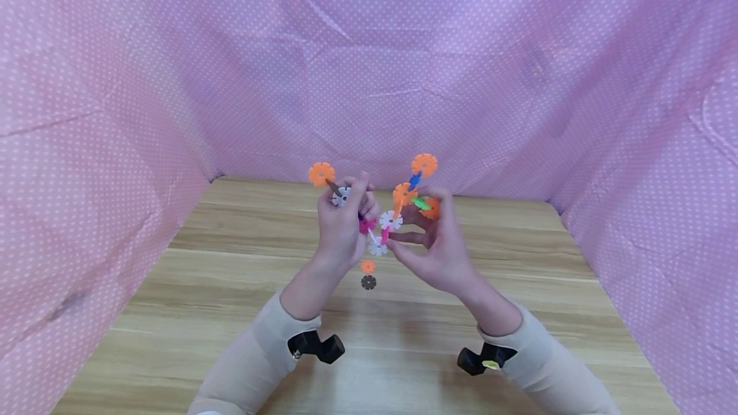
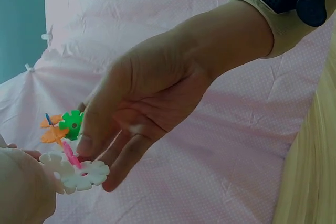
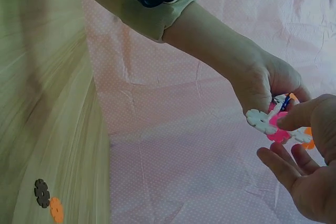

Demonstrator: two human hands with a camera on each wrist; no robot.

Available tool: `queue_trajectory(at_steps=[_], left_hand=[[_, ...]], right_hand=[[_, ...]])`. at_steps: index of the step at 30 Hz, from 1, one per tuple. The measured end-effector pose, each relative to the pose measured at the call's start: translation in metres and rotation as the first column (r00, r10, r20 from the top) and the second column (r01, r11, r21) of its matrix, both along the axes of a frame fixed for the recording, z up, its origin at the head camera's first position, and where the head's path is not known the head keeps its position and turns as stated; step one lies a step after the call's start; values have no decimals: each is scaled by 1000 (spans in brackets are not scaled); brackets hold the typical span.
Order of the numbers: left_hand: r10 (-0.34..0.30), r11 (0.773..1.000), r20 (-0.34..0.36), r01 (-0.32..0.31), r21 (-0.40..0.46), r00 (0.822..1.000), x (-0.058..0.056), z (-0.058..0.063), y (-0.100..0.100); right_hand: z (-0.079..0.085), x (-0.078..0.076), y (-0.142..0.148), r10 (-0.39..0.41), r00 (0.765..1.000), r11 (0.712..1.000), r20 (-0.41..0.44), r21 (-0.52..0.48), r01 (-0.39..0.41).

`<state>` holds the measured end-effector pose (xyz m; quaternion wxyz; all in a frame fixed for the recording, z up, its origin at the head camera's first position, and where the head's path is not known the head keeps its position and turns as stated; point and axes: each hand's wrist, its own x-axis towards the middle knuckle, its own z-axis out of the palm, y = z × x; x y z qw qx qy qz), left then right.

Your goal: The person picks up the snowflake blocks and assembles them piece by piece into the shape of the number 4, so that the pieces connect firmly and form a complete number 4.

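Observation:
My left hand (image 1: 340, 226) grips a chain of interlocking plastic snowflake discs near a magenta disc (image 1: 367, 225). Above its fingers a grey-white disc (image 1: 342, 196), a brown one and an orange disc (image 1: 321, 174) stick out. On the right, my right hand (image 1: 441, 248) pinches the chain at a pink disc (image 3: 278, 135), which is slotted into a white disc (image 2: 84, 177). A second white disc (image 1: 391, 220) joins this to a branch of orange discs (image 1: 424, 164), a blue disc (image 1: 414, 180) and a green disc (image 2: 71, 124). Fingers partly hide the joints.
A loose orange disc (image 1: 368, 266) and a dark brown disc (image 1: 368, 282) lie on the wooden table (image 1: 230, 312), below the hands. Pink dotted cloth (image 1: 369, 82) surrounds the table at the back and sides. Each sleeve bears a black wrist camera (image 1: 316, 346).

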<state>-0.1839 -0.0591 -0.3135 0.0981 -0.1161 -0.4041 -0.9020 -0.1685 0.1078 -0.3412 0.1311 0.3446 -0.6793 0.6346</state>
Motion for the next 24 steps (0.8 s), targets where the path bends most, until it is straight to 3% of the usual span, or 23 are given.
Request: queue_trajectory(at_steps=[5, 11, 13, 17, 24], left_hand=[[-17, 1000, 2, 17, -7, 1000, -2, 0, 0], [-23, 993, 4, 23, -115, 1000, -2, 2, 0], [-29, 982, -10, 26, -186, 1000, -1, 2, 0], [-40, 940, -46, 22, -340, 998, 2, -4, 3], [-56, 895, -65, 22, -445, 996, 10, -18, 20]], right_hand=[[-5, 1, -1, 0, 999, 1000, 37, -25, 1], [-9, 1, -3, 7, 997, 990, 71, -141, 3], [-9, 1, -3, -7, 998, 984, 62, -178, 18], [-9, -2, -3, -57, 998, 958, 25, -279, 62], [-10, -3, -8, -97, 995, 898, 38, -427, 104]])
